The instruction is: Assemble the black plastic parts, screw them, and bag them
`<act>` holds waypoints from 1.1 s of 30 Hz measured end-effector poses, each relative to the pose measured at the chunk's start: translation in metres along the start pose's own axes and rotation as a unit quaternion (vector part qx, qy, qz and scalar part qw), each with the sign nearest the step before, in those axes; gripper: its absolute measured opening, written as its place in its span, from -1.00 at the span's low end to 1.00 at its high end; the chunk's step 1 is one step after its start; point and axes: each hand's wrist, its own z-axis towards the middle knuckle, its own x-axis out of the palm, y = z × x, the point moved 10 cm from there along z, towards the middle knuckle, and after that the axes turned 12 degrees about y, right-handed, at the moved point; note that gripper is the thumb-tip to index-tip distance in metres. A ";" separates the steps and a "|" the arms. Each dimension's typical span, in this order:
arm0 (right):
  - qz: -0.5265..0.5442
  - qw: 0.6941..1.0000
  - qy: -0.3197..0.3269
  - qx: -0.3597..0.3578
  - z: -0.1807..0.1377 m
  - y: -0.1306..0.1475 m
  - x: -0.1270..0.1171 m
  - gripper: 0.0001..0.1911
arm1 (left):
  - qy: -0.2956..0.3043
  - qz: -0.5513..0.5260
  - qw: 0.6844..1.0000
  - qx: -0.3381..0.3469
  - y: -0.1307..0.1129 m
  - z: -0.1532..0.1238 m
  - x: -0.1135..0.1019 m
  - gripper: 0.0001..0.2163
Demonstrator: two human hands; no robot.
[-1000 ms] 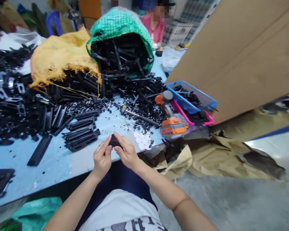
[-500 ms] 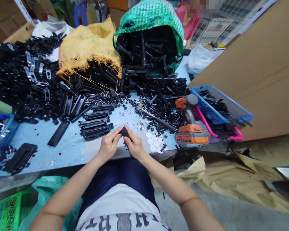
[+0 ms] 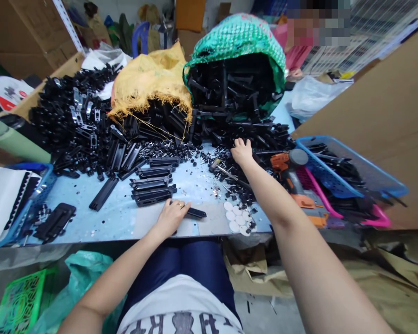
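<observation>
My left hand [image 3: 173, 216] rests near the front edge of the table, closed around a long black plastic part [image 3: 197, 213] whose end sticks out to the right. Farther forward, my right hand [image 3: 243, 152] reaches into a heap of black plastic parts [image 3: 264, 134], its fingers apart over the pieces; nothing shows in it. Just below that hand lies a hammer [image 3: 230, 172], partly hidden by my forearm. Several long black parts [image 3: 153, 195] lie stacked in a row beyond my left hand.
A cordless drill [image 3: 292, 174] lies right of my forearm, beside a blue basket [image 3: 379, 184] of black parts. White discs [image 3: 235, 218] lie near the front edge. A green sack [image 3: 237, 41] and a yellow sack [image 3: 149, 74] stand behind, with a blue bin [image 3: 45, 183] at left.
My hands have come apart from the small black part they held together. My right hand has moved forward and right to the heap; my left now grips a long black part. The view has shifted.
</observation>
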 end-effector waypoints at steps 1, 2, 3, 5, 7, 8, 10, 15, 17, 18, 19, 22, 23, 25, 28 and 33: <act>-0.002 1.000 -0.009 -0.018 0.000 0.000 -0.002 -0.66 | 0.004 0.010 1.000 -0.005 0.004 0.001 0.000 -0.67; 0.000 0.999 -0.029 -0.036 -0.003 0.001 -0.008 -0.67 | 0.003 0.019 1.000 -0.012 0.008 -0.001 -0.001 -0.68; 0.006 0.997 -0.058 -0.055 -0.011 0.006 -0.016 -0.68 | 0.001 0.025 1.000 -0.019 0.013 -0.004 -0.003 -0.69; 0.024 0.988 -0.113 -0.106 -0.037 0.025 -0.035 -0.72 | 0.006 0.032 0.999 -0.033 0.023 -0.015 -0.004 -0.72; 0.043 0.974 -0.127 -0.181 -0.074 0.057 -0.045 -0.75 | 0.019 0.032 0.998 -0.049 0.033 -0.025 -0.003 -0.73; 0.050 0.965 -0.117 -0.230 -0.096 0.077 -0.044 -0.77 | 0.025 0.032 0.998 -0.057 0.037 -0.029 -0.002 -0.74; 0.058 0.937 -0.082 -0.334 -0.145 0.120 -0.032 -0.78 | 0.029 0.026 0.997 -0.067 0.042 -0.033 -0.001 -0.74; 0.062 0.898 0.015 -0.435 -0.225 0.181 0.025 -0.63 | 0.031 -0.048 0.998 -0.036 0.026 -0.019 -0.002 -0.66; 0.082 0.908 0.030 -0.410 -0.229 0.186 0.037 -0.59 | 0.038 -0.062 0.997 -0.024 0.018 -0.011 -0.003 -0.59; 0.090 0.914 0.030 -0.394 -0.228 0.187 0.040 -0.58 | 0.039 -0.063 0.997 -0.021 0.015 -0.007 -0.004 -0.53; 0.096 0.920 0.026 -0.378 -0.227 0.187 0.040 -0.57 | 0.038 -0.064 0.997 -0.018 0.012 -0.005 -0.005 -0.46; 0.094 0.937 0.004 -0.337 -0.228 0.186 0.033 -0.54 | 0.023 -0.073 0.997 -0.016 0.012 -0.005 -0.005 -0.36; 0.090 0.940 -0.007 -0.328 -0.229 0.186 0.028 -0.55 | 0.012 -0.078 0.997 -0.019 0.014 -0.006 -0.005 -0.37; 0.080 0.946 -0.030 -0.314 -0.235 0.187 0.018 -0.58 | -0.021 -0.089 0.995 -0.025 0.019 -0.010 -0.006 -0.41; 0.063 0.946 -0.054 -0.313 -0.241 0.188 0.004 -0.65 | -0.074 -0.103 0.992 -0.001 0.022 -0.017 -0.011 -0.48; 0.026 0.933 -0.055 -0.355 -0.244 0.193 -0.011 -0.68 | -0.137 -0.116 0.982 0.052 0.020 -0.026 -0.022 -0.52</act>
